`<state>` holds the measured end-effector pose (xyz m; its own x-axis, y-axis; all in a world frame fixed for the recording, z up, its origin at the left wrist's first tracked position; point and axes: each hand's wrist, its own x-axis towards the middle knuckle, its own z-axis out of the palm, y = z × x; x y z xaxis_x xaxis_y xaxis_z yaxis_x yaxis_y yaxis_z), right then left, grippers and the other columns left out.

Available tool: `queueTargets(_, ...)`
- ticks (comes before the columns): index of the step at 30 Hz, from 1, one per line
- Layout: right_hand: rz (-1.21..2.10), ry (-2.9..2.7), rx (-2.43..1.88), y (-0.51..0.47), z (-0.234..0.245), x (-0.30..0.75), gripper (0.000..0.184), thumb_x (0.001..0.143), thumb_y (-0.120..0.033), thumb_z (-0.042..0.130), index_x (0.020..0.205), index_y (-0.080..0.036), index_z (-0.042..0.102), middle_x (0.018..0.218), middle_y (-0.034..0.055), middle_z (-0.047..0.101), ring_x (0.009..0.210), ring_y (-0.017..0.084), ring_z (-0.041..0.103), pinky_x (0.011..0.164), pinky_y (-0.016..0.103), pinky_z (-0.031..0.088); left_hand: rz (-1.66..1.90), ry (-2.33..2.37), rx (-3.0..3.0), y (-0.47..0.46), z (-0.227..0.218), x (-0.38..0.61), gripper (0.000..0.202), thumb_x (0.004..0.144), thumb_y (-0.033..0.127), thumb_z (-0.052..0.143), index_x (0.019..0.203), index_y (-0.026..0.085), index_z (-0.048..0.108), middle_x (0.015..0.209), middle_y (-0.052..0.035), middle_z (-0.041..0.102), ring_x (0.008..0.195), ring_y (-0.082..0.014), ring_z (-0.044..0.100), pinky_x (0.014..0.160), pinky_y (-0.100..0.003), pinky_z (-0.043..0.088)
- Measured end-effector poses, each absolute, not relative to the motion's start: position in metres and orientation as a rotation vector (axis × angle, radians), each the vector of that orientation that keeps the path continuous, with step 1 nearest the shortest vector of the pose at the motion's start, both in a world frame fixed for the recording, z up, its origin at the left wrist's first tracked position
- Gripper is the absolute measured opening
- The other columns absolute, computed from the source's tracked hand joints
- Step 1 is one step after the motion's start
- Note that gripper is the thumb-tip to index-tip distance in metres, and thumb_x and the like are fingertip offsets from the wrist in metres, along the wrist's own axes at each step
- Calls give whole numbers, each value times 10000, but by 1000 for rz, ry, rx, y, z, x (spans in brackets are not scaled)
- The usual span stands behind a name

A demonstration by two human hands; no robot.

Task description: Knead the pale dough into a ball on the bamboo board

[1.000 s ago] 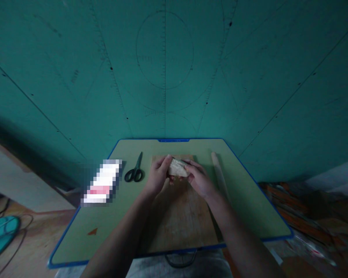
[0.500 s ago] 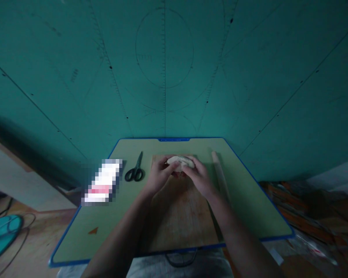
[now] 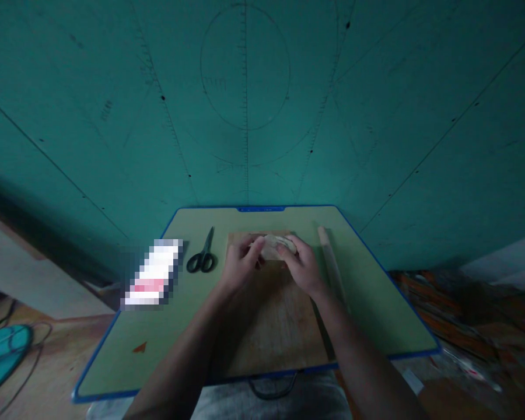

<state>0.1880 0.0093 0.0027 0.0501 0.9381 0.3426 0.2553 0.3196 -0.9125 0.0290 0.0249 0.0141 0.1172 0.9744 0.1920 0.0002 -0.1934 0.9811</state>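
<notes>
A pale lump of dough (image 3: 275, 247) is held over the far end of a wooden board (image 3: 271, 326). My left hand (image 3: 240, 267) grips its left side with fingers curled round it. My right hand (image 3: 303, 267) closes over its right side, thumb and fingers pressed on the dough. Both hands meet at the middle of the board. The underside of the dough is hidden by my fingers.
The board lies on a green table with a blue rim (image 3: 371, 274). Black scissors (image 3: 202, 256) lie left of the board, beside a blurred white and pink packet (image 3: 154, 274). A wooden rolling pin (image 3: 331, 265) lies right of the board. A green marked wall stands behind.
The dough has been turned and shaped between my hands, from an angular lump to a flatter oval. Both hands have shifted slightly toward the far end of the board.
</notes>
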Motion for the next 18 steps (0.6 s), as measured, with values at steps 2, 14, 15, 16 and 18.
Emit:
queueTargets(2,847,-1416,-1152,9,2,187,238,860,-452,594,799,-224,629,624,-21,576,525,142,490,492,259,387,1313,1018,1253,28,15,26,524,803,639,569,812,132,697,551,-9,564,465,-129,533,423,-225,400)
queueTargets(14,407,-1819,-1136,-8,-3,153,383,959,-412,439,1237,-218,617,1194,134,651,1190,282,553,1045,471,410,1274,921,957,14,0,53,499,848,604,561,1110,193,663,1022,-77,697,967,-206,651,797,-284,519)
queueTargets(15,386,-1853,-1093,-9,-2,151,440,970,-421,407,1323,-200,550,1287,147,600,1261,280,503,1079,485,384,1290,938,978,14,0,52,490,851,582,574,1143,197,654,1029,-78,702,979,-210,650,816,-291,515)
queueTargets(16,377,-1859,-1054,-10,-2,150,489,977,-433,384,1391,-190,476,1368,152,541,1320,277,450,1105,496,360,1295,949,986,16,0,51,487,850,576,581,1132,187,661,1014,-84,709,970,-216,654,814,-294,514)
queueTargets(18,375,-1789,-995,-9,-2,150,519,990,-442,349,1448,-201,385,1464,142,446,1392,266,369,1134,508,327,1267,958,957,20,0,47,504,834,614,576,986,151,705,907,-95,722,879,-222,672,746,-288,518)
